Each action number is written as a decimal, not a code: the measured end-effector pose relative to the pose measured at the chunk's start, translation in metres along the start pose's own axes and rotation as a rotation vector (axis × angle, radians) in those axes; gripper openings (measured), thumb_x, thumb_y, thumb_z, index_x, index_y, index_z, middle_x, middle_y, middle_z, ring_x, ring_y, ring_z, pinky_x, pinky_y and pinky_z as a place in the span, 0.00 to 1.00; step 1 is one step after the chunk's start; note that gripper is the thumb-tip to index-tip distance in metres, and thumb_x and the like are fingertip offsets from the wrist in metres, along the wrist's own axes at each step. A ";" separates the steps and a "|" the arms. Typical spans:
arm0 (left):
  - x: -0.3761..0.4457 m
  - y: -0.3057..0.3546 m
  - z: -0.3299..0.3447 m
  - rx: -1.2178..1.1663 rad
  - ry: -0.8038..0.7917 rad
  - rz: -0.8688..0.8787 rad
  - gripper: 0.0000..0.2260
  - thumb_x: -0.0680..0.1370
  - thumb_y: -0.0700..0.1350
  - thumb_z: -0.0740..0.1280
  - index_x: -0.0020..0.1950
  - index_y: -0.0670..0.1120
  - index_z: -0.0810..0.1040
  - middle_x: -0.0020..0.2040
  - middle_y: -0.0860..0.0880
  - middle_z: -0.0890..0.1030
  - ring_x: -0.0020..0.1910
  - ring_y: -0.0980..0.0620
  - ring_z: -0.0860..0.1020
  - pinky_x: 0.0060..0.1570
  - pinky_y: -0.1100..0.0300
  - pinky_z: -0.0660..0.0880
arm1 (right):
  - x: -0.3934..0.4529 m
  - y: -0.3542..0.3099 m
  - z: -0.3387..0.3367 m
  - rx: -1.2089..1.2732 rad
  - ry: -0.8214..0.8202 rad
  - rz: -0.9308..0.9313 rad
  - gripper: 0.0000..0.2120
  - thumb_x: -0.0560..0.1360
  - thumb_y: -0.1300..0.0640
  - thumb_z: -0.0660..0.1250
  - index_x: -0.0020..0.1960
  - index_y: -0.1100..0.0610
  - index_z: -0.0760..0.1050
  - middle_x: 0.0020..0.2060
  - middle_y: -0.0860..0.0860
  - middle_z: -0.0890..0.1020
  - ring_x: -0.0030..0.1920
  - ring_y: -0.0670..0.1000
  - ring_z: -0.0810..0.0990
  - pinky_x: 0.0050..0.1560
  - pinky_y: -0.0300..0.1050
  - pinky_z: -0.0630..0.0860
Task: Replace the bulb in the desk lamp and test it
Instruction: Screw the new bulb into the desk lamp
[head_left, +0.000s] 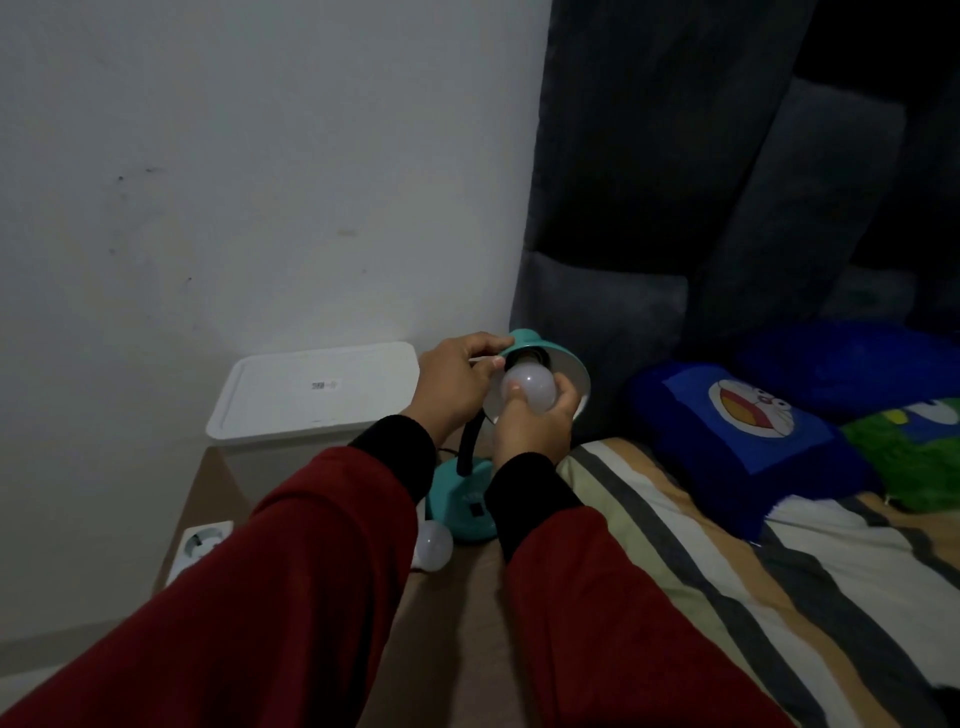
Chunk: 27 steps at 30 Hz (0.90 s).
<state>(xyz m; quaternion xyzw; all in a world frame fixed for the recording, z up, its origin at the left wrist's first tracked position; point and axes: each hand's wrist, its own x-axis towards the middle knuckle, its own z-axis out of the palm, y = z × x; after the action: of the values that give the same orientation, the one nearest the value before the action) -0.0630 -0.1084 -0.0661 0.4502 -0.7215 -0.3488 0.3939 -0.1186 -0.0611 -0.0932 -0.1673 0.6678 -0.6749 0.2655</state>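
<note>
A teal desk lamp stands on a brown bedside surface, its base (462, 506) low and its shade (545, 348) tilted toward me. My left hand (457, 384) grips the top rim of the shade. My right hand (535, 421) holds a white bulb (530, 387) from below, with the bulb's neck at the dark socket inside the shade. The bulb is unlit. A second white bulb (434, 543) lies on the surface beside the lamp base, partly hidden by my left sleeve.
A white lidded box (317, 389) sits behind the lamp against the wall. A white socket strip (200, 545) lies at the left edge. The bed with a striped sheet (727, 571) and a blue cartoon pillow (753, 421) is close on the right.
</note>
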 end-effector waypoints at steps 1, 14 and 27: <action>0.000 0.000 0.000 -0.003 0.009 -0.004 0.13 0.78 0.39 0.64 0.61 0.48 0.79 0.60 0.49 0.81 0.55 0.57 0.77 0.57 0.69 0.68 | 0.000 0.000 -0.002 -0.047 -0.010 -0.032 0.25 0.75 0.56 0.67 0.70 0.46 0.65 0.67 0.58 0.70 0.63 0.58 0.74 0.59 0.46 0.73; -0.001 0.002 -0.004 -0.008 0.024 -0.008 0.13 0.77 0.38 0.65 0.61 0.46 0.80 0.59 0.48 0.82 0.60 0.52 0.78 0.60 0.66 0.69 | -0.006 -0.002 -0.012 -0.404 -0.102 -0.293 0.24 0.76 0.63 0.65 0.68 0.47 0.68 0.67 0.54 0.63 0.61 0.53 0.73 0.59 0.39 0.69; -0.002 0.002 -0.005 -0.001 0.015 -0.004 0.13 0.77 0.38 0.65 0.61 0.46 0.80 0.59 0.48 0.82 0.57 0.55 0.77 0.58 0.68 0.69 | -0.004 -0.003 -0.004 -0.266 -0.034 -0.243 0.27 0.75 0.57 0.68 0.72 0.50 0.65 0.69 0.55 0.62 0.65 0.54 0.70 0.62 0.39 0.68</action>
<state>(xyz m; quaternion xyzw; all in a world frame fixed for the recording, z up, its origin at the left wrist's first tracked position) -0.0587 -0.1070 -0.0623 0.4540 -0.7174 -0.3466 0.3989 -0.1181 -0.0553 -0.0896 -0.2916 0.7216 -0.6048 0.1688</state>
